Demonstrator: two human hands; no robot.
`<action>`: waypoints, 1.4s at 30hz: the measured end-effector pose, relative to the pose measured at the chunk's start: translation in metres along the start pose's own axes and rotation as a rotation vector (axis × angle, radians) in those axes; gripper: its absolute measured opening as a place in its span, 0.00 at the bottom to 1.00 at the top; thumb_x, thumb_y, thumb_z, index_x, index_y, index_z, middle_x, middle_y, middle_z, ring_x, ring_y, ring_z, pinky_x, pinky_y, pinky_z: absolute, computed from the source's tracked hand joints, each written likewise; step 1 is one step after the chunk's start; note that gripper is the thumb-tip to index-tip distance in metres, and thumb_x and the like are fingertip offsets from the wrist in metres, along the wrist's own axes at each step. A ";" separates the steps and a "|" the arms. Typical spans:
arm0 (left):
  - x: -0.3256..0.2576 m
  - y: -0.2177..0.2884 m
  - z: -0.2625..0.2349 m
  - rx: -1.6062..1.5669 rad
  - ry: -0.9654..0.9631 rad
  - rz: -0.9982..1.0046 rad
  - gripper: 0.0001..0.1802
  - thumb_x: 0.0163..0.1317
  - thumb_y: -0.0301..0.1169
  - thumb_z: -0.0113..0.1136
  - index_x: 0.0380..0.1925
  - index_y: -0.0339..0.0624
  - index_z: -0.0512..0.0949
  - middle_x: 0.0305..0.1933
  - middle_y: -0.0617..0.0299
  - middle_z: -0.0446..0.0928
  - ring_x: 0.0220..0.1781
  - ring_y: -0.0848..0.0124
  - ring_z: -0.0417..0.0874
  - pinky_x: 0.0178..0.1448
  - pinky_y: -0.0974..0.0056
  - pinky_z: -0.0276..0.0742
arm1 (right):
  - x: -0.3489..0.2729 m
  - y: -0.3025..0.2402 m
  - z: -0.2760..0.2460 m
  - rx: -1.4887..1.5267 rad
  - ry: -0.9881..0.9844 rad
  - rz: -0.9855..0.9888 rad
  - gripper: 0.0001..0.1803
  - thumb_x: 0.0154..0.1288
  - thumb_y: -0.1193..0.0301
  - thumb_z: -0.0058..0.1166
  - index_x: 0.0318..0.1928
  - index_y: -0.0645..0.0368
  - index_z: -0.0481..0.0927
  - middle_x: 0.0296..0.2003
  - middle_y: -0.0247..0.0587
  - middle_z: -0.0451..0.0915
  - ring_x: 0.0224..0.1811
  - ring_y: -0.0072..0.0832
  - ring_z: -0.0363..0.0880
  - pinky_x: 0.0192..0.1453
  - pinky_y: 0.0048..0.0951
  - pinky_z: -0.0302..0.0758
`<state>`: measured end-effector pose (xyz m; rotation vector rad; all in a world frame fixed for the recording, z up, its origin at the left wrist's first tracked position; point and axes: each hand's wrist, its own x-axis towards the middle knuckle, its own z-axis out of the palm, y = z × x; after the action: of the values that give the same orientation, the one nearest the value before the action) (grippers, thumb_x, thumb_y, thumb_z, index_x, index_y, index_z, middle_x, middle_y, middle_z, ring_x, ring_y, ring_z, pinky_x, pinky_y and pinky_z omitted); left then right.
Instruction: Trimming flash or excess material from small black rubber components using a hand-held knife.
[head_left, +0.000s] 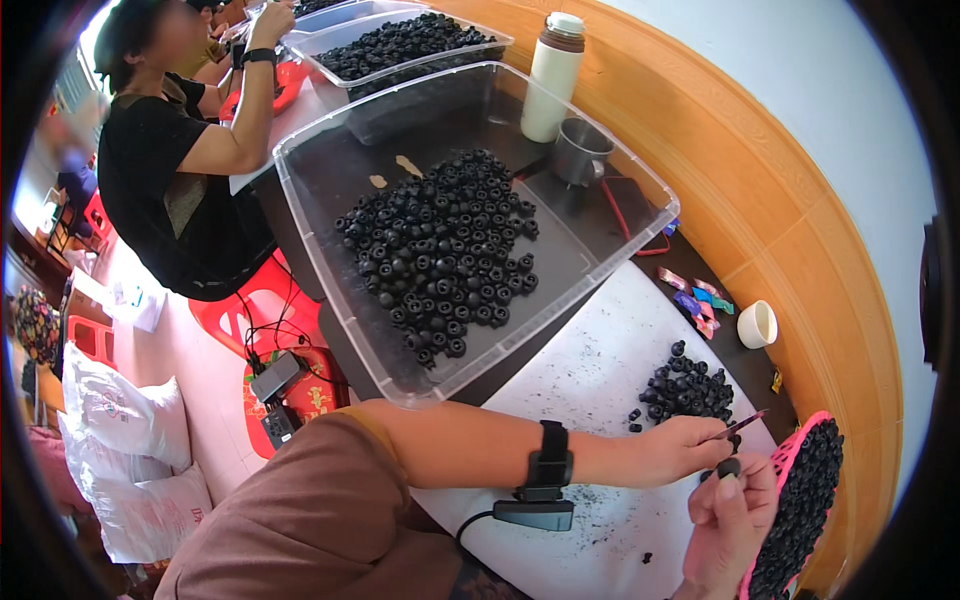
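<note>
My left hand, with a black strap and device on its wrist, is closed on a slim pointed tool with a dark reddish tip. Close below it, my right hand pinches a small black rubber piece between thumb and fingers. The tool and this piece are near each other; whether they touch is unclear. A pile of similar black pieces lies on the white work surface just beyond my hands. To the right, a pink basket is full of black pieces.
A clear plastic bin holds many black ring-like pieces. Behind it stand a white bottle, a metal mug and another filled bin. A white cup and wrapped sweets sit by the wall. A co-worker sits at left.
</note>
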<state>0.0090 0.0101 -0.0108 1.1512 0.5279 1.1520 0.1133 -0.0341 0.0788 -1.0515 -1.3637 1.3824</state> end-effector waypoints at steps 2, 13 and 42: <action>0.001 -0.011 -0.001 -0.057 0.040 0.102 0.12 0.63 0.34 0.44 0.28 0.37 0.71 0.24 0.65 0.70 0.27 0.79 0.68 0.30 0.71 0.65 | 0.006 -0.029 0.029 -0.032 -0.119 -0.024 0.15 0.55 0.66 0.56 0.37 0.61 0.67 0.20 0.30 0.67 0.15 0.14 0.60 0.18 0.15 0.54; 0.007 -0.010 -0.007 -0.463 0.078 0.235 0.09 0.60 0.33 0.49 0.33 0.40 0.72 0.31 0.63 0.76 0.33 0.75 0.74 0.37 0.72 0.70 | 0.035 -0.043 0.075 -0.113 -0.318 -0.180 0.27 0.55 0.79 0.53 0.56 0.65 0.64 0.53 0.43 0.68 0.46 0.21 0.69 0.49 0.21 0.66; 0.006 0.021 -0.007 -0.054 0.296 -0.199 0.10 0.62 0.36 0.49 0.27 0.42 0.68 0.21 0.72 0.63 0.22 0.84 0.61 0.23 0.74 0.60 | 0.007 0.067 -0.052 -0.193 0.019 0.062 0.09 0.58 0.78 0.52 0.40 0.61 0.72 0.29 0.27 0.71 0.29 0.13 0.70 0.30 0.15 0.69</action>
<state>-0.0036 0.0182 0.0064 0.8642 0.8152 1.1615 0.1596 -0.0141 0.0103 -1.2394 -1.4836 1.3018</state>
